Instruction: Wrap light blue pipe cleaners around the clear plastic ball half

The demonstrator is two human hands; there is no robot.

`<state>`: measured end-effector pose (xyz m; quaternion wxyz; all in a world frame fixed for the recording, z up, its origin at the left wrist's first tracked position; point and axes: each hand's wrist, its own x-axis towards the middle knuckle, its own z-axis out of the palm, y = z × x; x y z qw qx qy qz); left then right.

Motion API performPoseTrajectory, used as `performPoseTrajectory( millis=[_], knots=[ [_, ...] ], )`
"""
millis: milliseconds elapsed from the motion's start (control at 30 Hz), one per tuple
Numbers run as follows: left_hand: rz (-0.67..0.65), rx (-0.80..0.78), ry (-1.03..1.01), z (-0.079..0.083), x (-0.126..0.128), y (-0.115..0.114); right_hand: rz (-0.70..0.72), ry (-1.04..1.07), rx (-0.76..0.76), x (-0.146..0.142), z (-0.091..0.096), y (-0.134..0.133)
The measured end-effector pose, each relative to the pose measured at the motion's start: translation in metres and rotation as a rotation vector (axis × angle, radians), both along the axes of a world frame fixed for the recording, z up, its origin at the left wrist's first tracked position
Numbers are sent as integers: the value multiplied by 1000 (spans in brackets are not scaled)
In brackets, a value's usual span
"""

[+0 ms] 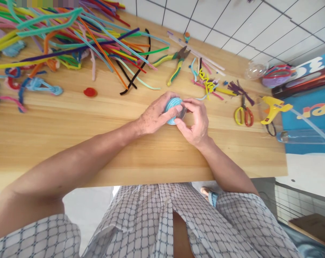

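Between both hands, just above the wooden table, is a small clear plastic ball (pixel 171 104) partly wrapped in light-blue pipe cleaner. My left hand (pixel 155 114) curls around its blue-wound side, the thumb lying across the front. On the other side, my right hand (pixel 196 120) grips the bare, see-through part with thumb and fingertips. The fingers hide much of the ball. Pliers (pixel 178 64) with green and yellow handles lie open beyond the hands.
Colourful pipe cleaners (pixel 98 39) are heaped at the far left, near a red disc (pixel 90 92). Scissors (pixel 243 113), a yellow glue gun (pixel 275 107), pipe-cleaner scraps (pixel 208 80) and a wrapped purple ball (pixel 277 76) lie rightward. A tiled wall (pixel 205 21) stands behind the table (pixel 111 157).
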<state>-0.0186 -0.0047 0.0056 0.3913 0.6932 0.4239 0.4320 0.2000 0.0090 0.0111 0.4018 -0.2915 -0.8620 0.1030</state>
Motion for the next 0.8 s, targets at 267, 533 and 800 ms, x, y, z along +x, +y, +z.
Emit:
performPoseTrajectory(
  millis=[267, 533, 800],
  knots=[
    [-19, -10, 0, 6, -2, -2, -7, -19, -15, 2, -2, 1],
    [-24, -4, 0, 3, -5, 0, -7, -38, 6, 3, -3, 0],
    [-40, 22, -4, 1, -4, 1, -4, -20, -2, 1, -2, -1]
  ],
)
